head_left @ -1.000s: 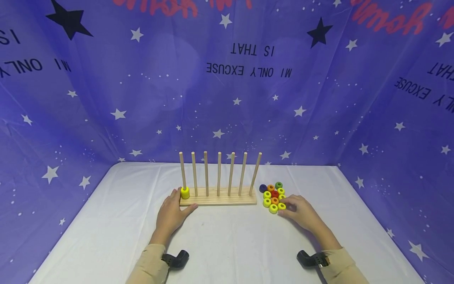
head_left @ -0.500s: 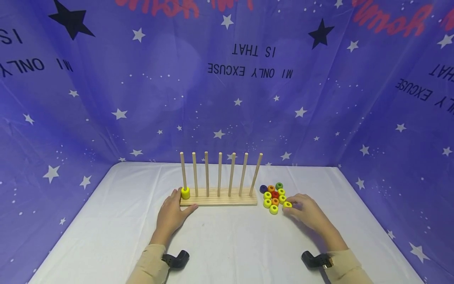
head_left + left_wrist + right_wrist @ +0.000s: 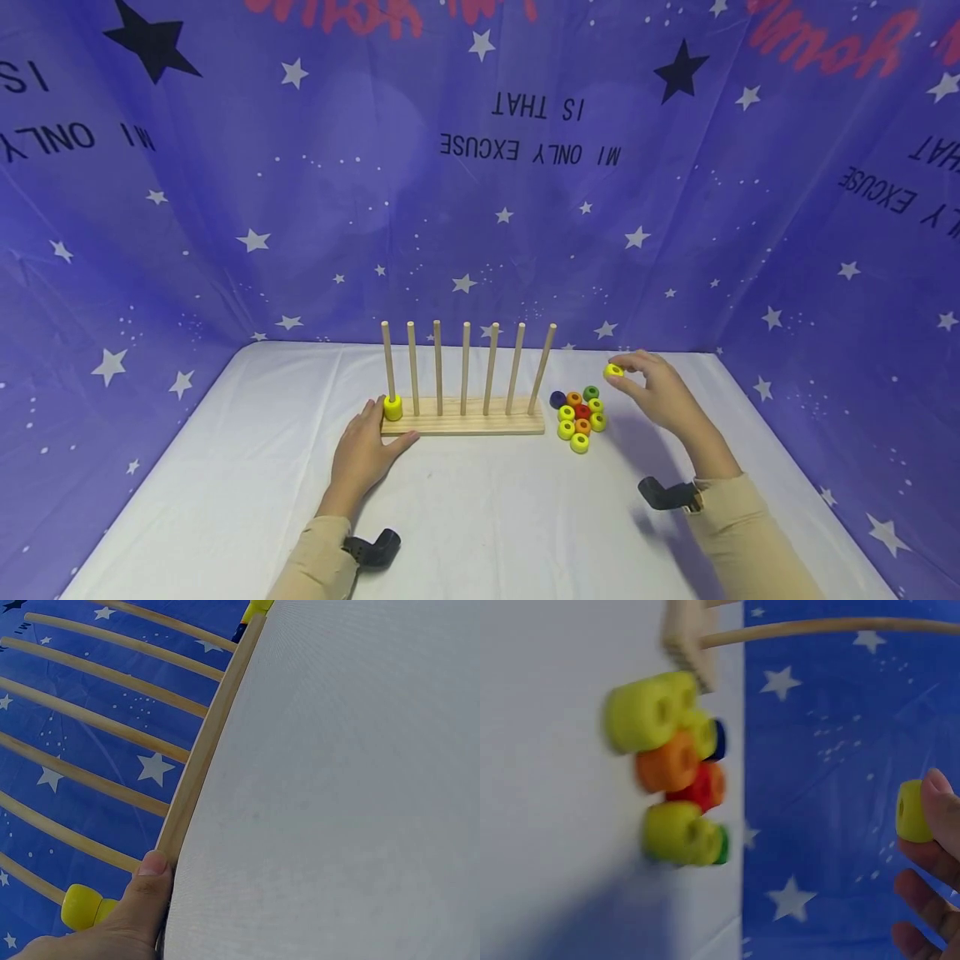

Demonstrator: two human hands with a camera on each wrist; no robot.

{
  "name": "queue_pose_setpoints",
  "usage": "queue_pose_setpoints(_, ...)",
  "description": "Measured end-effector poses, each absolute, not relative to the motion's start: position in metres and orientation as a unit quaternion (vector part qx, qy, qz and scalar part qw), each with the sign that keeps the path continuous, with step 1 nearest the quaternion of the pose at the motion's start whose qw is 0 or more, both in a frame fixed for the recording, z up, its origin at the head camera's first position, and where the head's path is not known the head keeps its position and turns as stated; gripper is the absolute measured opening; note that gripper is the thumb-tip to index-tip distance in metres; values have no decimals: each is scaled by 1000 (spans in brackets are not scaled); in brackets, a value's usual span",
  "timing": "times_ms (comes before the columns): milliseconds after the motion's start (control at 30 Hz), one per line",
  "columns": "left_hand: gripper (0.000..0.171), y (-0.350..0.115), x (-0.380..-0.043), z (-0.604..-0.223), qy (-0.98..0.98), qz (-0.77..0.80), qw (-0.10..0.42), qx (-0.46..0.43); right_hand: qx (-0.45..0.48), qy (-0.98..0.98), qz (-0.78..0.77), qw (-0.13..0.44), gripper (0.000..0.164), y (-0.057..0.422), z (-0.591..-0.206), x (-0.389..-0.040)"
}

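In the head view, a wooden peg rack with several upright pegs stands on the table. Yellow beads sit low on its leftmost peg; the left wrist view shows two of these beads. My left hand grips the rack's left end, its thumb along the front edge of the base. Off to the right, raised above the table, my right hand pinches a yellow bead between thumb and fingers. Its hole faces the right wrist camera, where the bead shows too.
Just right of the rack lies a cluster of loose beads: several yellow beads, a red bead, two orange, a green bead and a dark blue bead. A white cloth covers the table, and a purple starry curtain surrounds it.
My right hand has drawn a yellow bead away from the cluster's right side, then lifted it up and toward the back. The left hand stays on the rack.
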State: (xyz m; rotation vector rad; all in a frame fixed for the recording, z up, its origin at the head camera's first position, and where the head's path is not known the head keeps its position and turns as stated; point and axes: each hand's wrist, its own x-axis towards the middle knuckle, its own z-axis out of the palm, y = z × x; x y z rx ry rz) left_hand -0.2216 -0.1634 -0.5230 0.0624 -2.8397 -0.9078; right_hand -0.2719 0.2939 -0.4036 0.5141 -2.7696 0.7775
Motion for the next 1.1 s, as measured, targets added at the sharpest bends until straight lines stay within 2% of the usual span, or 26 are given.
queue_pose_setpoints(600, 98, -164, -219, -523, -948, -306, 89, 18, 212, -917, 280, 187, 33, 228, -327, -296)
queue_pose_setpoints(1100, 98, -164, -221, -521, -949, -303, 83, 18, 276, -887, 311, 199, 32, 167, -289, -298)
